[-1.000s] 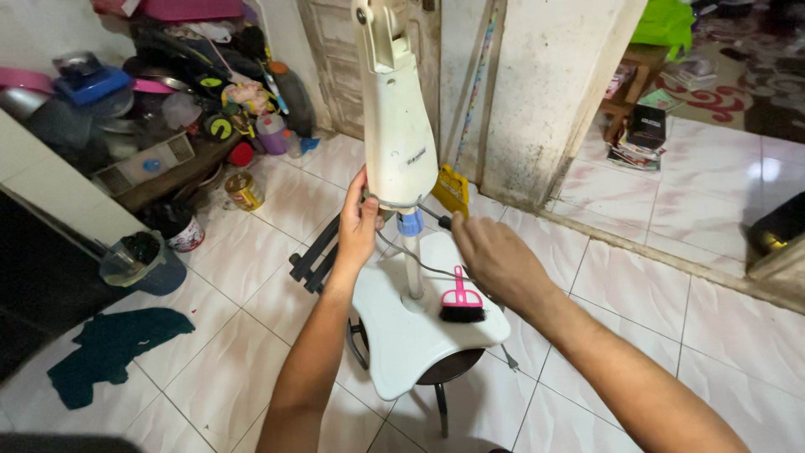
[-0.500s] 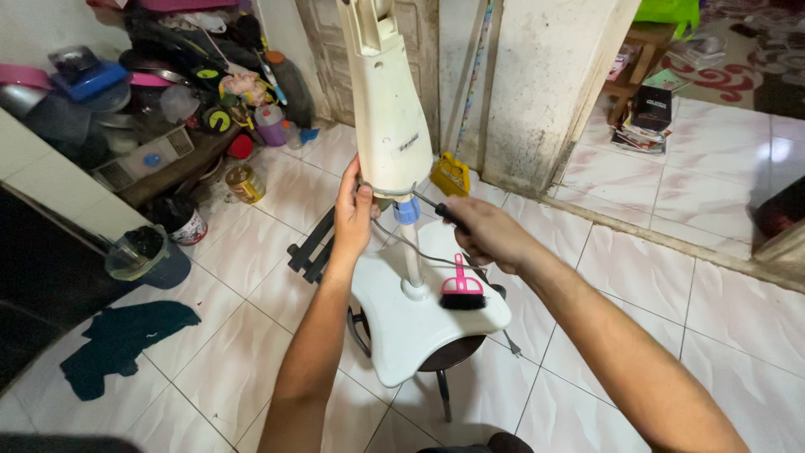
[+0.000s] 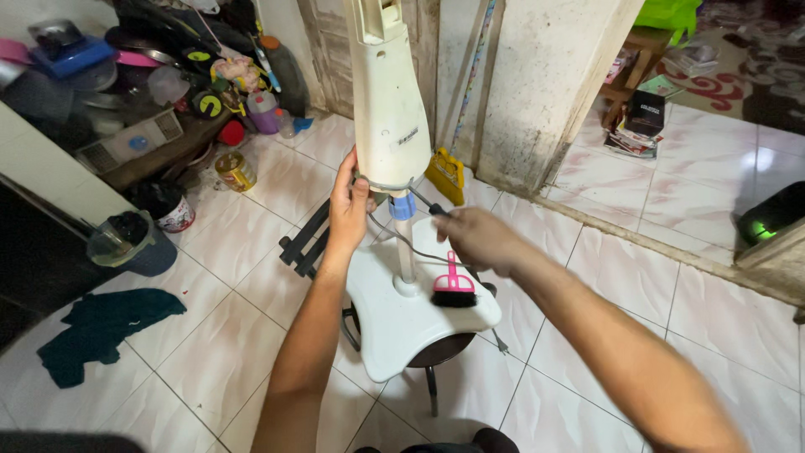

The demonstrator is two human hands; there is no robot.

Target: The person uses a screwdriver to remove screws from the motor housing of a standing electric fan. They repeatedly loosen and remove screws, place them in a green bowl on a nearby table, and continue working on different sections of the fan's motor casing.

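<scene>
While gripping fan body (image 3: 387,109) with left hand (image 3: 349,210), right hand (image 3: 475,239) closed on screwdriver (image 3: 429,206); next, turning carefully.

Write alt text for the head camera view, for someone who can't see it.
A person's left hand grips the lower edge of a cream fan column while the right hand holds a dark-handled tool near its blue collar. The white fan base sits on a stool, with a pink brush on it.
</scene>
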